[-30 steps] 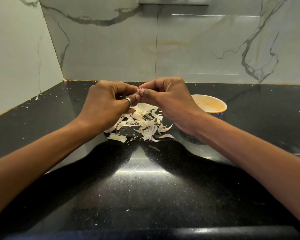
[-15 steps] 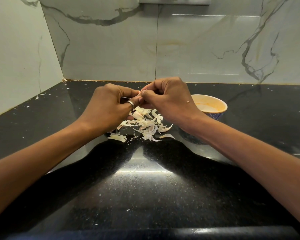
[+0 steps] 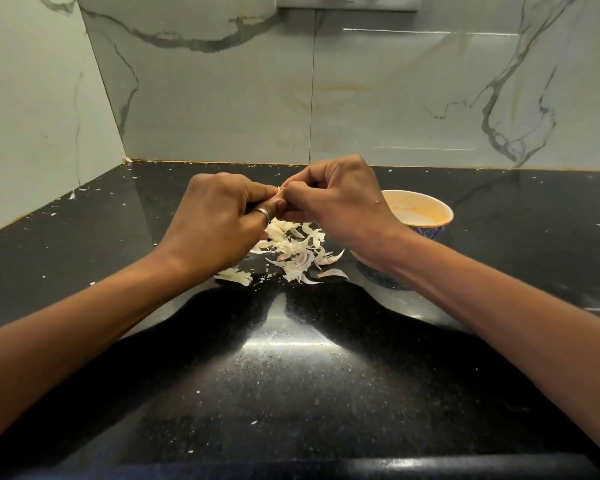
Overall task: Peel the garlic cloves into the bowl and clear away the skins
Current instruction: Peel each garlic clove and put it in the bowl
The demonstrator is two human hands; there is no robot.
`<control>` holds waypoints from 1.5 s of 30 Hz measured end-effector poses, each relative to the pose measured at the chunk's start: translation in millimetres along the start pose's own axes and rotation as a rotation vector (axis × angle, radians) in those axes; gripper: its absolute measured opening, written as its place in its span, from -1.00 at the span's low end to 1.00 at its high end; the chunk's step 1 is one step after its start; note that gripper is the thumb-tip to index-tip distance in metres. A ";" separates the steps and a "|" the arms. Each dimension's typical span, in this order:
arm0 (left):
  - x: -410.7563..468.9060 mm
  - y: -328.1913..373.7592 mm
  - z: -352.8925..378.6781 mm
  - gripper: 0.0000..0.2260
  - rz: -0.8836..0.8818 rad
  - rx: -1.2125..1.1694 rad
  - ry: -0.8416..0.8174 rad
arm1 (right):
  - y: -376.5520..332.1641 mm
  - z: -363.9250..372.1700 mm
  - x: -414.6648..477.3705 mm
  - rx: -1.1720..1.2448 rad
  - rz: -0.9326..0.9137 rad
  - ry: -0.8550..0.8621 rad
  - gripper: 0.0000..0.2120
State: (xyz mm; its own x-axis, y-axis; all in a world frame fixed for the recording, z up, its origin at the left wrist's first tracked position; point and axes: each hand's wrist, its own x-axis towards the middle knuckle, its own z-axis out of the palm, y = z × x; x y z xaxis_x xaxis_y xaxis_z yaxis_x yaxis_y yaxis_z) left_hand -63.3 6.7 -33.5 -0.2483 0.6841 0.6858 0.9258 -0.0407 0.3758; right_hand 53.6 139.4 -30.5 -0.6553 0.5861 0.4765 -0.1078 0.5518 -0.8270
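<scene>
Garlic clove (image 3: 280, 191): one, only a pale sliver showing, held in the air above the skins between the fingertips of both hands.
Left hand (image 3: 219, 226): fingers curled, thumb and forefinger pinching the clove; one plain metal ring (image 3: 263, 213) on a finger.
Right hand (image 3: 340, 202): fingers curled, tips nipping the same clove from the other side and touching the left hand.
Skins (image 3: 295, 251): one loose heap of thin, curled, papery white flakes, too many to count, lying on the counter under the hands.
Bowl (image 3: 426, 211): one, round, pale orange inside, blue-patterned outside, just right of the heap and partly behind the right wrist; its contents cannot be told.
Counter (image 3: 291, 393): black polished stone, speckled and glossy, dotted with tiny white flecks.
Walls (image 3: 222, 98): two, meeting in a corner at the rear left; smooth pale tiles with grey marble veins.
</scene>
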 end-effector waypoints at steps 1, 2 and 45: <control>-0.3 0.0 0.6 -0.85 -0.001 0.004 0.012 | -0.2 0.9 -0.3 0.019 0.004 0.003 -0.89; -0.6 0.2 1.4 -0.85 -0.003 0.006 0.023 | -0.7 1.8 -0.6 0.036 0.008 0.010 -0.89; 5.0 -3.9 -0.8 -0.82 -0.204 -0.256 -0.057 | -1.2 -3.4 1.8 0.033 -0.011 -0.021 -0.87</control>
State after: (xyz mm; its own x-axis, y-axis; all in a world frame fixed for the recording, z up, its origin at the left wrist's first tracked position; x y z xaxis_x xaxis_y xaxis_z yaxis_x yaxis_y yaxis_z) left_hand -68.4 9.8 -31.0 -0.3979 0.7366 0.5469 0.7553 -0.0754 0.6510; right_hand 55.1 141.7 -27.7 -0.6698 0.5673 0.4791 -0.1392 0.5378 -0.8315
